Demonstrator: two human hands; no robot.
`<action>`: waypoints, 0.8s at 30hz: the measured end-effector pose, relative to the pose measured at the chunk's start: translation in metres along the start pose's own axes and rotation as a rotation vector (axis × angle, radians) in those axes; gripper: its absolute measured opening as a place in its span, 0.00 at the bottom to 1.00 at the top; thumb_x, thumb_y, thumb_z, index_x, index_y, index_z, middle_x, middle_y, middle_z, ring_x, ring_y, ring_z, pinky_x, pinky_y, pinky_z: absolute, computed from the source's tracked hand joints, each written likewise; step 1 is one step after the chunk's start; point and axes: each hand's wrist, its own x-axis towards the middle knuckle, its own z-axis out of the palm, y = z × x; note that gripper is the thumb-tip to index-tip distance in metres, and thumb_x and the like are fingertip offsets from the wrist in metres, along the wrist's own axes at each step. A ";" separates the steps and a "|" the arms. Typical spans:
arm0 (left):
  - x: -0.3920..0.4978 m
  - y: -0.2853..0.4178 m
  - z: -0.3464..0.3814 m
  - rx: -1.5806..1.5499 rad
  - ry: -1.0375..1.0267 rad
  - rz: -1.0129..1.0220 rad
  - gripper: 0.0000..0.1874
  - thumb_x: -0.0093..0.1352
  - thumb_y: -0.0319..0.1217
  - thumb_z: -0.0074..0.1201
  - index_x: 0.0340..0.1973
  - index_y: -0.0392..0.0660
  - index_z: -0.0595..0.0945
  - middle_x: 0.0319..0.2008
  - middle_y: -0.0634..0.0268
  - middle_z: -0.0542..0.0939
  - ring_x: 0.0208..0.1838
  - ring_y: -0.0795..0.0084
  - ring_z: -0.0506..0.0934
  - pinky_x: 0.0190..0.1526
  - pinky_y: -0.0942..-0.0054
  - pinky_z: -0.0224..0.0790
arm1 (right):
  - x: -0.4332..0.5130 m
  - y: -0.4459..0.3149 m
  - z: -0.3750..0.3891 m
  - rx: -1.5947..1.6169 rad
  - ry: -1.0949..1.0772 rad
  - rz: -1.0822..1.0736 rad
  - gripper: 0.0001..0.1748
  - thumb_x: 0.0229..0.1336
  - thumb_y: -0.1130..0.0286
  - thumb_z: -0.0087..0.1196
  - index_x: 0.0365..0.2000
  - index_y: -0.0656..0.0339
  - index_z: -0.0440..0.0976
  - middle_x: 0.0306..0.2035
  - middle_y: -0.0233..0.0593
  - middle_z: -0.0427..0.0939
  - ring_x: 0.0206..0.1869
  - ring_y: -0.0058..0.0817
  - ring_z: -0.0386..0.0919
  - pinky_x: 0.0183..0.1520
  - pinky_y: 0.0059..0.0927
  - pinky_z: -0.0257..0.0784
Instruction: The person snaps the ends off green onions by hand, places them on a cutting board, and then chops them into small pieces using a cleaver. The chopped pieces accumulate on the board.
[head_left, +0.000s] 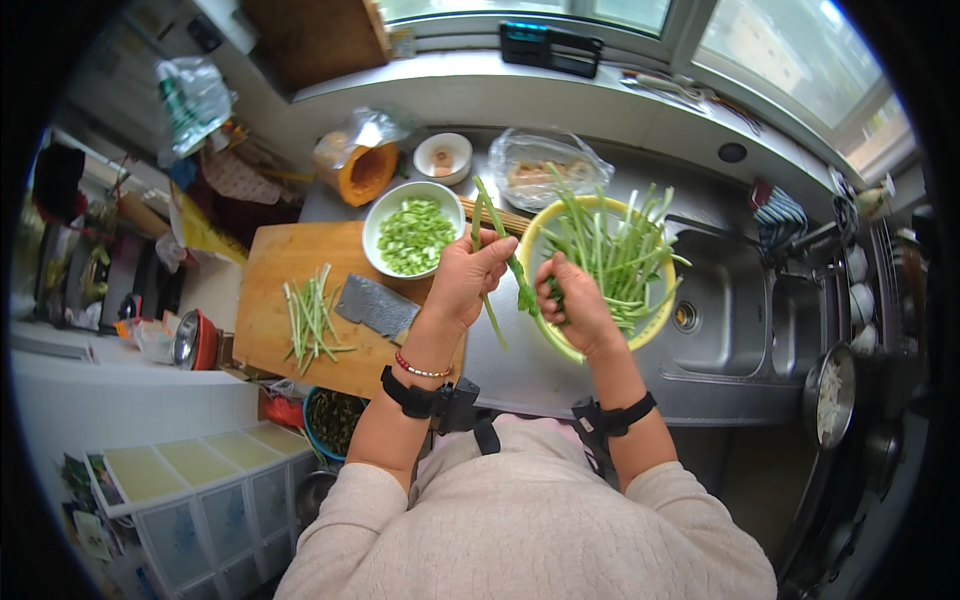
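Note:
Long green celery stalks (485, 196) are pinched in my left hand (469, 274), above the metal counter between the board and the basin. My right hand (576, 301) grips dark green leaves (553, 294) at the leafy end, over the near left rim of a yellow basin (654, 341). A heap of celery stalks (611, 251) fills that basin. Trimmed stalks (311, 319) and a cleaver (377, 306) lie on the wooden cutting board (262, 255). Behind the cleaver, a white bowl (369, 232) holds chopped green pieces (416, 236).
A cut pumpkin (371, 174), a small white bowl (459, 144) and a clear plastic bag of food (551, 171) stand along the back. To the right is a steel double sink (724, 300). A metal bowl of pale strips (831, 397) sits beyond it. A radio (550, 51) rests on the windowsill.

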 end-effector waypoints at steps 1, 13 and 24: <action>-0.008 0.006 -0.013 -0.012 0.022 -0.009 0.07 0.65 0.26 0.60 0.33 0.43 0.75 0.20 0.75 0.71 0.17 0.87 0.65 0.16 0.87 0.50 | 0.001 0.013 0.018 0.008 -0.074 0.045 0.21 0.67 0.49 0.46 0.32 0.59 0.70 0.24 0.27 0.67 0.21 0.15 0.64 0.19 0.15 0.55; -0.130 0.088 -0.238 -0.059 0.354 0.266 0.12 0.65 0.34 0.62 0.30 0.46 0.73 0.19 0.76 0.68 0.19 0.87 0.63 0.18 0.85 0.52 | 0.052 0.183 0.259 -0.669 -0.239 -0.272 0.16 0.57 0.62 0.62 0.34 0.64 0.70 0.21 0.27 0.69 0.24 0.14 0.68 0.27 0.22 0.64; -0.245 0.116 -0.384 0.155 0.371 0.278 0.15 0.59 0.29 0.69 0.34 0.43 0.74 0.25 0.73 0.74 0.24 0.84 0.70 0.24 0.85 0.61 | 0.100 0.301 0.411 -0.470 -0.162 -0.191 0.16 0.66 0.59 0.52 0.28 0.60 0.69 0.20 0.24 0.64 0.22 0.13 0.64 0.22 0.21 0.60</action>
